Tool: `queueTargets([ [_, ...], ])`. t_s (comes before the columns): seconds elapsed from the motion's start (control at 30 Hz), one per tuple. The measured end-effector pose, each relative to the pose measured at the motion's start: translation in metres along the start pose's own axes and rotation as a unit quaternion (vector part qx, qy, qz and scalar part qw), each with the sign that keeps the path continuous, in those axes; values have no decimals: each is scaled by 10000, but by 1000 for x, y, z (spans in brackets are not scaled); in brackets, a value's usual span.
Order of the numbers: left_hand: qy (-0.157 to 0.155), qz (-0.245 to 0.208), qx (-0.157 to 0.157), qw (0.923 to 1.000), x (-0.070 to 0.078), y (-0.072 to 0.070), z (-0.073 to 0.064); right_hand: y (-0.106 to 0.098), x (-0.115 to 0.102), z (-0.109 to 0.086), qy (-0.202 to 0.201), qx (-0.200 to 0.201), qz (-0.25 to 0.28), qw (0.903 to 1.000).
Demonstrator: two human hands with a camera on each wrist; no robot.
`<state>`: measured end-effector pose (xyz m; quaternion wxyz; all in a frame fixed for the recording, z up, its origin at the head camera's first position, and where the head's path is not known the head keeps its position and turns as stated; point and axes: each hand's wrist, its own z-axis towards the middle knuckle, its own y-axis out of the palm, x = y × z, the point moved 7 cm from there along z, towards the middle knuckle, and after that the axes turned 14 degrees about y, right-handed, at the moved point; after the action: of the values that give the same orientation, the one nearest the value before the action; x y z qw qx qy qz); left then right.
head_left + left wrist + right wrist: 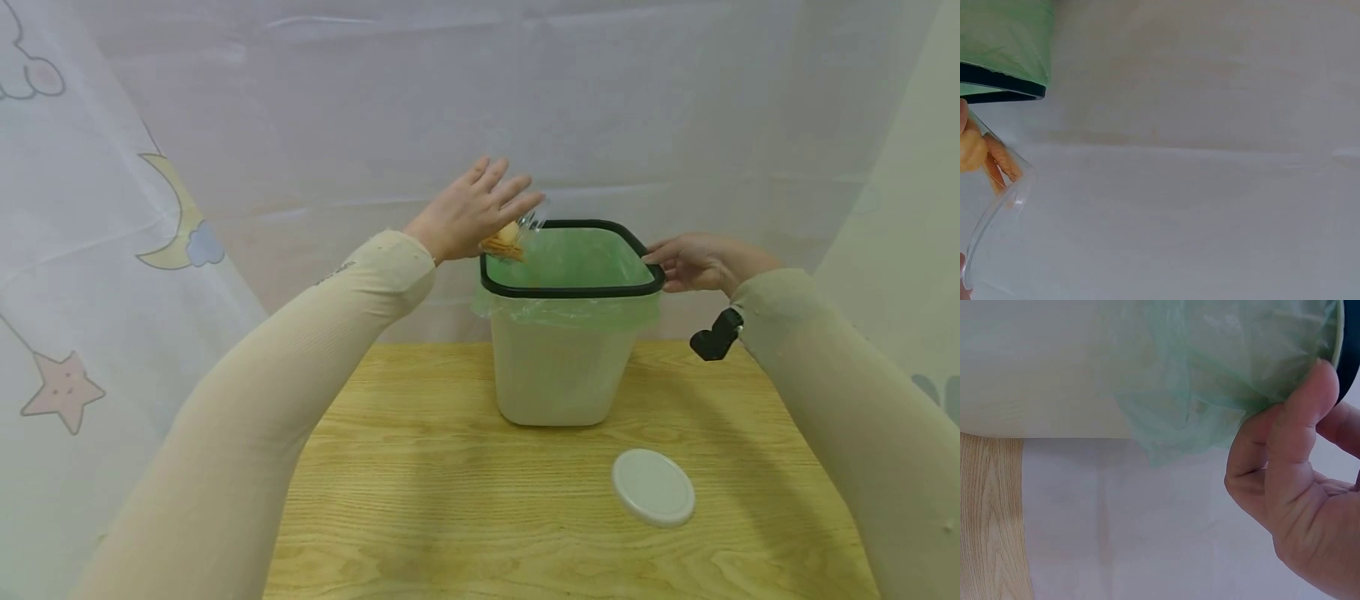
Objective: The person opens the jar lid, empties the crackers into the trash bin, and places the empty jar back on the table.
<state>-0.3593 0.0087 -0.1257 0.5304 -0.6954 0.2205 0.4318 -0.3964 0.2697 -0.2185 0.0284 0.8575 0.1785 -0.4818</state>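
A white trash bin (562, 367) with a black rim (573, 292) stands upright, lined with a green plastic bag (588, 250). My left hand (478, 208) holds a clear plastic container (988, 222) tilted at the left side of the rim. Orange-yellow stick-like pieces (502, 247) and a paler rounded piece (971, 151) are in the container. Most of the left hand is out of the left wrist view. On the opposite side, my right hand (701, 262) pinches the rim and bag edge between thumb and fingers, as the right wrist view shows.
A round white lid (654, 487) lies on the wooden table (420, 475), in front of the bin and to its right. Pale sheets with printed moon (174, 218) and star (63, 390) hang behind and at the sides. A black fitting (716, 335) sits at the right cuff.
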Motion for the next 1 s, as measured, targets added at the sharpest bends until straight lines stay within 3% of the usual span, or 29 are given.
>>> queueTargets([
  [0.3, -363, -364, 143, 9986, -10, 2, -4, 0, -1, -1, 6, -27, 82, 10000],
  [0.63, -317, -169, -71, 9993, -10, 2, -4, 0, 0, -1, 38, -48, 162, 9999],
  [1.0, -366, -373, 47, 9986, -8, 4, -9, 2, 0, -2, 6, 4, 101, 9999],
])
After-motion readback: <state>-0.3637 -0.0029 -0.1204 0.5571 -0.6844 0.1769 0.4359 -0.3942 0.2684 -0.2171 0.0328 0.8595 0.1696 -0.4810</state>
